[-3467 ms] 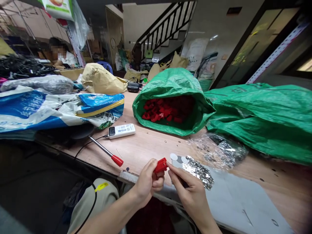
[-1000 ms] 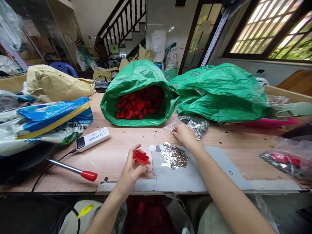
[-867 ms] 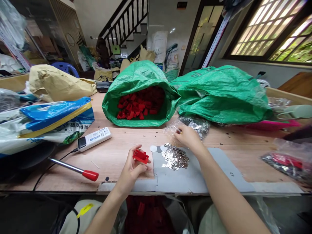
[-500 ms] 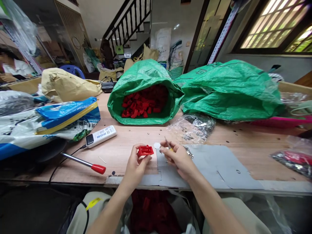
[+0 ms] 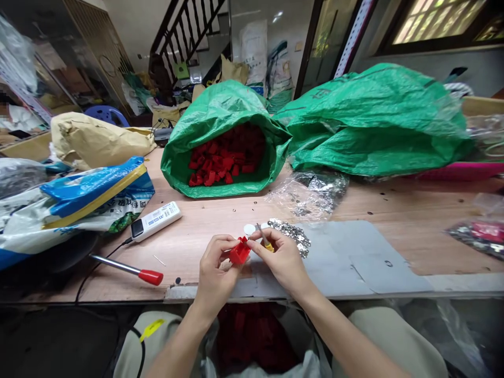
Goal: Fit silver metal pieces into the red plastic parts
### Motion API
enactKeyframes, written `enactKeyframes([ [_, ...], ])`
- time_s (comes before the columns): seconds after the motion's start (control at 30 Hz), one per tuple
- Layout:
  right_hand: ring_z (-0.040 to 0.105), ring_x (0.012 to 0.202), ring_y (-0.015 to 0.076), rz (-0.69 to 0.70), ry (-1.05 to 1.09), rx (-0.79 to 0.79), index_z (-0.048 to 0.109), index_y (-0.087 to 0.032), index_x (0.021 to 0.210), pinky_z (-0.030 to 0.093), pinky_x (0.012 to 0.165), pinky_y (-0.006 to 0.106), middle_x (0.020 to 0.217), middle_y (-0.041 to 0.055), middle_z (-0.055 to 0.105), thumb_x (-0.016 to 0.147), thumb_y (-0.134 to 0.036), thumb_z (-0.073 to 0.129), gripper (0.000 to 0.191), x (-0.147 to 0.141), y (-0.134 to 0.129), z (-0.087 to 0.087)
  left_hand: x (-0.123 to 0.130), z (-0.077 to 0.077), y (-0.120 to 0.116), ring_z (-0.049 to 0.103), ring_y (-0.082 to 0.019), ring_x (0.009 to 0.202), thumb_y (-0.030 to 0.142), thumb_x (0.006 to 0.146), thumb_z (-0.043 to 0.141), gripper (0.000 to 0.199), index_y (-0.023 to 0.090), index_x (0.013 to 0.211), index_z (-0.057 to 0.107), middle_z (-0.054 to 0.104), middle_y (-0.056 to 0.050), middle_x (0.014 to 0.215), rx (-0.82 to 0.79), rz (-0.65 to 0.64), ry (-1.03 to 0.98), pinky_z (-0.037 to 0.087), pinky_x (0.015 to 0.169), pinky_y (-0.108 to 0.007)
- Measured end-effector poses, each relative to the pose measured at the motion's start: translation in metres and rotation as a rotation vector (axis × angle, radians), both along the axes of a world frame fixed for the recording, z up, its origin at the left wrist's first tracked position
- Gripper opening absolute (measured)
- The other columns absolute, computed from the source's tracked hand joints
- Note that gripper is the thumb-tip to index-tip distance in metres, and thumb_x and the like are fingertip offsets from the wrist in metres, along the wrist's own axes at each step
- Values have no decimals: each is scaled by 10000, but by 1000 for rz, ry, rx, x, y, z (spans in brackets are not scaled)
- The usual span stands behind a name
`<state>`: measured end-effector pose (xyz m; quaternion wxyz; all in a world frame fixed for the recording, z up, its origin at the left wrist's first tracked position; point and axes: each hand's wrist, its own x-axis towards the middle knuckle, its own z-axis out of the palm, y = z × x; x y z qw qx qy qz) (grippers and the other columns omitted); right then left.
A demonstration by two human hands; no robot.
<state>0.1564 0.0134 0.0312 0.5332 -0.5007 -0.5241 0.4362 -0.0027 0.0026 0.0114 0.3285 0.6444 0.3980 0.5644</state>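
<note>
At the near edge of the table (image 5: 197, 231), in front of the seated person, a small red part (image 5: 239, 253) is held just above the surface between both hands. The left hand (image 5: 218, 265) grips it, thumb and fingers drawn in around its left side, presumably to keep it steady. The right hand (image 5: 282, 260) is narrowed too: thumb and forefinger meet the part's right edge, while a yellow-handled tool (image 5: 268, 246) lies tucked among the fingers, probably so that it need not be set down. Whether the fingertips also pinch a smaller piece cannot be told.

The red part is tilted. Its hollow appears to face upward and toward the right hand; its long axis seems to slant from near left to far right, though fingers cover too much to confirm this. The tool's thin tip points far and left.

Just beyond the right hand, a pile of metal pieces (image 5: 291, 236) lies on a grey mat (image 5: 346, 247), apparently placed within easy reach. Farther off, a green sack (image 5: 232, 100) lies with its mouth toward the person, which would give access to the red pieces (image 5: 220, 163) inside.
</note>
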Motion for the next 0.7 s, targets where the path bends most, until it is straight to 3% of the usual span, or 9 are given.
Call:
enactKeyframes([
  [0.1,604,744,187,-29,1,65,701,-219,881,489,712,306,826,28,673,788,-345,743,162,0,-3,2,1,1,0,629,-170,1008,156,843,690,166,215,996,663,601,-54,1059,13,-30,26,579,805,-266],
  [0.2,635,825,198,39,36,53,703,-226,973,508,765,315,899,38,680,810,-322,722,191,0,-5,2,1,0,-2,634,-180,1021,145,855,669,174,216,1014,671,600,-62,1065,17,-40,50,591,813,-283],
  [0.3,600,745,148,117,135,-42,704,-220,997,498,661,256,856,7,639,773,-314,760,249,1,-4,3,-1,-2,-3,642,-179,1027,128,859,670,216,235,1046,683,607,-57,1081,47,-40,70,589,828,-288],
  [0.4,406,524,39,217,351,-274,678,-224,1023,306,417,158,828,-43,549,703,-328,832,370,3,-4,5,-3,-5,-3,642,-173,1029,87,841,689,280,256,1064,686,625,-43,1078,101,-45,71,576,843,-283],
  [0.5,237,469,8,356,530,-484,642,-213,1018,121,366,136,754,-73,476,679,-321,868,421,6,-6,9,-4,-5,-4,645,-173,1022,74,826,707,308,259,1071,685,637,-40,1072,126,-44,56,570,839,-281],
  [0.6,208,471,12,453,562,-521,628,-202,1002,97,366,132,687,-86,432,694,-318,872,411,9,-7,13,-4,-4,-4,647,-168,1010,81,811,728,296,244,1054,687,648,-40,1059,132,-34,42,567,817,-260],
  [0.7,220,461,24,463,501,-494,637,-188,1028,89,365,137,618,-89,414,746,-384,835,396,14,-5,15,-4,-1,-3,648,-157,1006,85,811,729,276,241,1036,690,655,-35,1053,91,-31,13,563,822,-248],
])
